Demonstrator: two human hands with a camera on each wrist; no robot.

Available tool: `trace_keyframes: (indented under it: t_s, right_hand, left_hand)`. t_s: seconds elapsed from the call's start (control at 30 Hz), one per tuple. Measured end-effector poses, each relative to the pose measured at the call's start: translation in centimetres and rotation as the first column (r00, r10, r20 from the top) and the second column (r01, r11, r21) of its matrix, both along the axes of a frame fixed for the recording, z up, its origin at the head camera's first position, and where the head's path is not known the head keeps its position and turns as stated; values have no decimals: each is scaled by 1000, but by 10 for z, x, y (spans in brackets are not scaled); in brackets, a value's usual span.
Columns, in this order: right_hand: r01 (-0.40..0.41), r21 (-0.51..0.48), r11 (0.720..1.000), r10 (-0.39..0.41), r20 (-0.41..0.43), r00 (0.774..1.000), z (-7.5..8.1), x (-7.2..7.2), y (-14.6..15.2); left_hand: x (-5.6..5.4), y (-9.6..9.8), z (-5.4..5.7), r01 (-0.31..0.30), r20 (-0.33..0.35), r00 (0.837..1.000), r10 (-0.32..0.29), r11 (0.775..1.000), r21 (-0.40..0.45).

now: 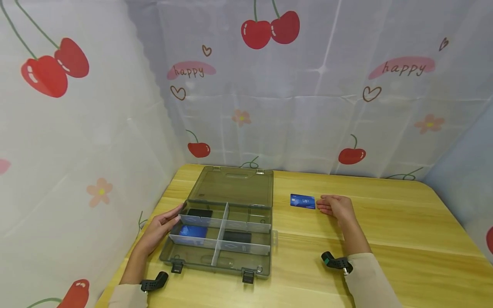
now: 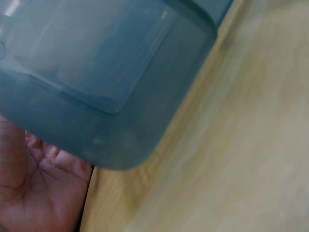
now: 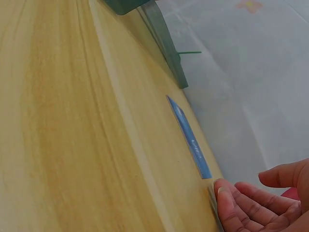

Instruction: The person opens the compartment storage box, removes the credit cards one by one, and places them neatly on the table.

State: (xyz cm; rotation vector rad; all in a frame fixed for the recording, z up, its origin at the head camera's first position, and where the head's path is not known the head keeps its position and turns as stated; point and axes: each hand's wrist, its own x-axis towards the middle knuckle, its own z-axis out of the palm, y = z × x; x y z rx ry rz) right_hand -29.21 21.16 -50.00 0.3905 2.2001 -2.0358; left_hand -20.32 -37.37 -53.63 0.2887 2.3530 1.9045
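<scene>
A grey see-through plastic box [image 1: 246, 266] with an open lid [image 1: 235, 186] and pale dividers lies on the table. My left hand [image 1: 157, 231] rests against its left wall, thumb and fingers along the side. In the left wrist view, part of the palm [image 2: 48, 193] shows below the box wall. Right of the box, a blue VIP card [image 1: 302, 201] lies flat on the wood. My right hand [image 1: 337, 207] is just beyond its right edge, fingertips pointing at it, thumb apart from the fingers in the right wrist view.
Inside the box, a dark flat piece [image 1: 200, 212] lies back left, a blue card [image 1: 193, 232] middle left and another dark piece [image 1: 238, 237] middle right. A cherry-patterned curtain [image 1: 269, 107] stands behind the wooden table [image 1: 408, 231]. Two latches hang from the box front.
</scene>
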Motion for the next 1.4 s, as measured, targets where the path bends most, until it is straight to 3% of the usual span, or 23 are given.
trace_keyframes:
  t_s: [0.7, 1.03, 1.4]
  right_hand:
    - [-64, 83, 994, 73, -108, 992, 48, 12, -17]
    - [-109, 148, 983, 128, -124, 984, 59, 21, -28]
    - [-179, 202, 963, 214, -172, 961, 68, 28, -42]
  left_hand:
    - [-1, 0, 5, -14, 9, 1000, 14, 1000, -11]
    - [0, 0, 4, -5, 16, 1000, 5, 1000, -6]
    - [-1, -1, 2, -9, 7, 1000, 9, 999, -37]
